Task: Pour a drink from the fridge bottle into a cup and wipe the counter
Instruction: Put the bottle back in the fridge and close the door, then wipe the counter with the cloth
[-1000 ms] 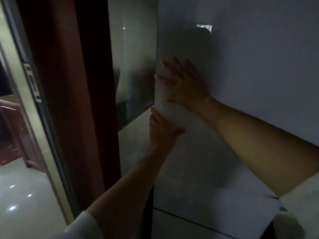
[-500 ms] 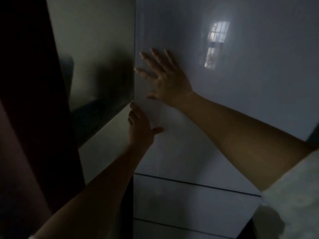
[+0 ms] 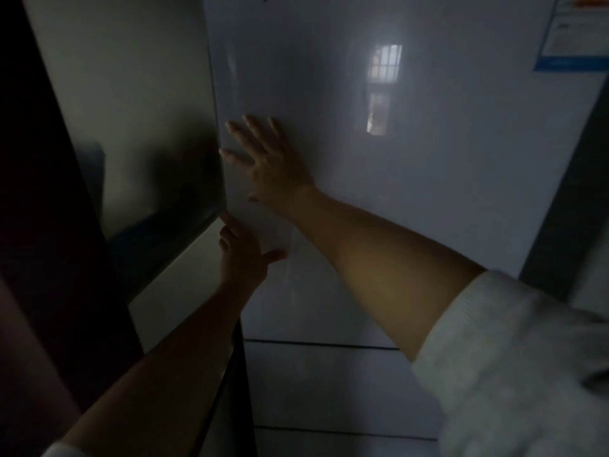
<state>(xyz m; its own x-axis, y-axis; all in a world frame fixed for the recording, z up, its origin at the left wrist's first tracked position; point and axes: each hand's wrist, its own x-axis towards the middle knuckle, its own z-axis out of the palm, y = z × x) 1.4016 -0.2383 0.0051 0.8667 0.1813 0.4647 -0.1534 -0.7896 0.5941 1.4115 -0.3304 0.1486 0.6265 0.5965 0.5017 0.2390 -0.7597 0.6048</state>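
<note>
The white glossy fridge door (image 3: 412,199) fills most of the view and looks closed. My right hand (image 3: 268,159) lies flat on its front near the left edge, fingers spread and straight. Just below, my left hand (image 3: 242,250) is at the door's left edge: its fingers curl round the edge and the thumb rests on the door's front. No bottle, cup or counter is in sight.
A lower fridge drawer front (image 3: 329,387) sits under a dark seam. A blue and white label (image 3: 573,34) is stuck at the door's top right. Left of the fridge are a pale wall (image 3: 131,94) and a dark brown door frame (image 3: 43,225).
My view has swung right and up, away from the doorway, onto the fridge front. Both hands stay at the same spots on the door's left edge.
</note>
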